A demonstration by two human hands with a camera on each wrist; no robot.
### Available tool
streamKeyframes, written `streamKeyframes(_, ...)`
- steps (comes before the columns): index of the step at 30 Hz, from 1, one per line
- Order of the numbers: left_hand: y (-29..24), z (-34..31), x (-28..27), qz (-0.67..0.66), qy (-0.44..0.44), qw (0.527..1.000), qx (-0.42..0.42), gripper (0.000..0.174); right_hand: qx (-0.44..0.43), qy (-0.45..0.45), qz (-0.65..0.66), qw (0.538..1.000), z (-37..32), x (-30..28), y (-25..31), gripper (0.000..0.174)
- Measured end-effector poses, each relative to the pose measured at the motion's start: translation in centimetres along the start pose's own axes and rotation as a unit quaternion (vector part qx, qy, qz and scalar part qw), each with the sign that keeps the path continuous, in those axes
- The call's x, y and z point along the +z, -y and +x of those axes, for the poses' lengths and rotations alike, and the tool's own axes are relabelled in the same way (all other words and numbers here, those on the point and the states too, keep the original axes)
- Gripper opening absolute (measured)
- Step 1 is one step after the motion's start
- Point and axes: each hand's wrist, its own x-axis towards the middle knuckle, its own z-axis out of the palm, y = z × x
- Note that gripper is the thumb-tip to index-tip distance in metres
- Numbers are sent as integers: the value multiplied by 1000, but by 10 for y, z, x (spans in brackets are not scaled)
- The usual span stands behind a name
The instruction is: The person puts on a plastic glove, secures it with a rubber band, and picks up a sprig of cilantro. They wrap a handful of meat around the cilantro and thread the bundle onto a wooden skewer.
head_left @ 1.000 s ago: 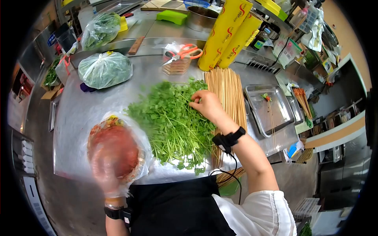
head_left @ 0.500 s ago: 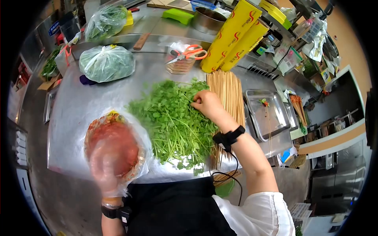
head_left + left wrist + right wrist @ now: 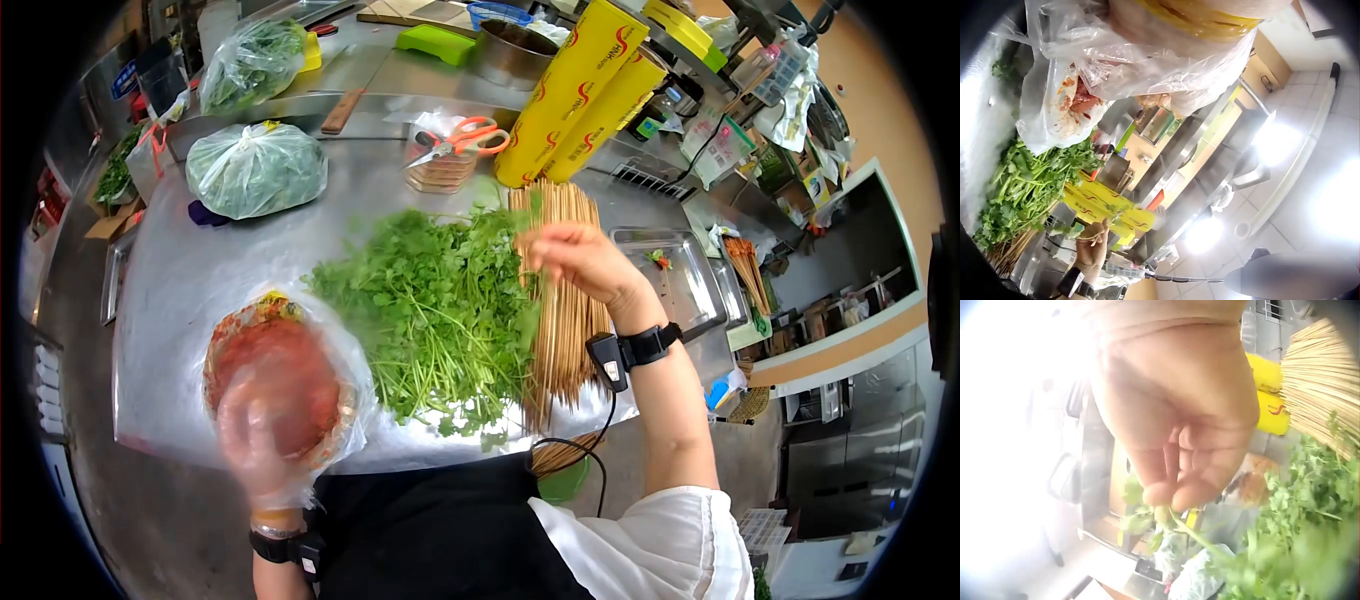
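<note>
My left hand (image 3: 254, 438), in a clear plastic glove, is blurred over red meat (image 3: 290, 365) in a plastic-lined container at the lower left; its finger pose is unclear. In the left wrist view, plastic film (image 3: 1166, 69) covers most of that hand. Above the right edge of a leafy green herb pile (image 3: 430, 300), my right hand (image 3: 585, 262) pinches a sprig between thumb and fingertips. The right wrist view shows the sprig's thin stem (image 3: 1194, 535) at the fingertips of this hand (image 3: 1179, 412), with the herb pile (image 3: 1310, 531) at lower right.
Wooden skewers (image 3: 565, 330) lie right of the herbs, beside a metal tray (image 3: 690, 300). Behind stand two yellow rolls (image 3: 570, 90), orange-handled scissors (image 3: 480, 136) on a clear container, and a tied bag of greens (image 3: 257, 172). A wooden-handled tool (image 3: 343, 112) rests on the ledge.
My right hand has risen from the herb pile and moved right, with a sprig now in its fingers. My left hand remains blurred over the meat.
</note>
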Motion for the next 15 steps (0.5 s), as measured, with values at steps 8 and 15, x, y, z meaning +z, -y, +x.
streamKeyframes(8, 6, 3, -9, 69, 22, 997, 40, 23, -44, -138, -335, 931, 1, 14, -24, 24)
streamKeyframes(15, 4, 2, -3, 48, 4, 999, 20, 23, -185, -283, -245, 909, -9, 20, 24, 15)
